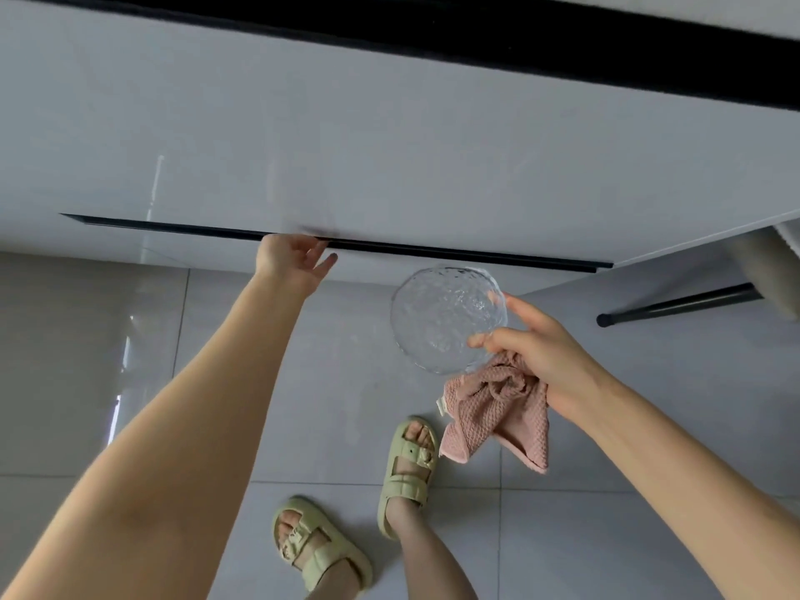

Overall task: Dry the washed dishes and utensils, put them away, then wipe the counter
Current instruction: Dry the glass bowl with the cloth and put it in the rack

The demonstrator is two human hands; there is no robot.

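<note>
Blur hides the fingertips of the left hand (290, 262) at the dark handle groove (433, 251) of a white cabinet front (346, 145); whether they hook into it cannot be told. The right hand (541, 352) pinches, thumb against fingers, the rim of a clear, rippled glass plate (441, 318) above the tiled floor (346, 383), with a pink waffle cloth (498, 413) bunched under the palm.

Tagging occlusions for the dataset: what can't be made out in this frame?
- Left hand fingertips: head view, blurred at the dark groove; grip unclear.
- Cabinet contents: head view, its front hides them.
- Right hand hold on the cloth: head view, hidden behind hand and plate.
- Chair: head view, cut off by right edge.
</note>
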